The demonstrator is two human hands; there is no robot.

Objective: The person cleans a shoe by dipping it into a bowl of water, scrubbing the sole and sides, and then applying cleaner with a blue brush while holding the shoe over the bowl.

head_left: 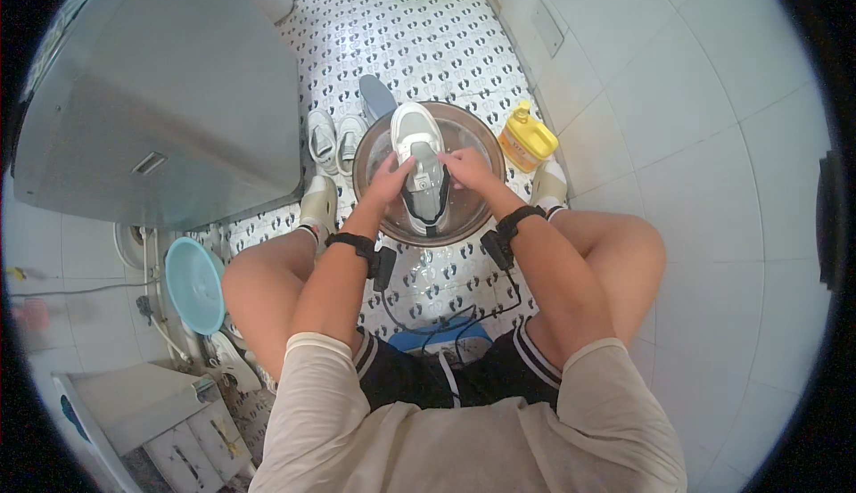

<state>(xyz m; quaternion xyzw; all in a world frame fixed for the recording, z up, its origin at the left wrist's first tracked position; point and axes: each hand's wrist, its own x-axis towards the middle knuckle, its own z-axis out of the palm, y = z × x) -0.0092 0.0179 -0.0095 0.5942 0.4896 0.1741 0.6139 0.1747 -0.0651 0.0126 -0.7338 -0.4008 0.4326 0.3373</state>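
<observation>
A white sneaker with a grey insole lies toe-away in a round brown basin of water on the floor between my knees. My left hand grips the shoe's left side near the opening. Gripping the right side by the collar is my right hand. Both wrists wear black bands with small black units and cables hanging from them.
A yellow detergent bottle stands right of the basin by the white tiled wall. A pair of white shoes and a blue slipper lie left of it. A light blue basin leans at left under a grey appliance.
</observation>
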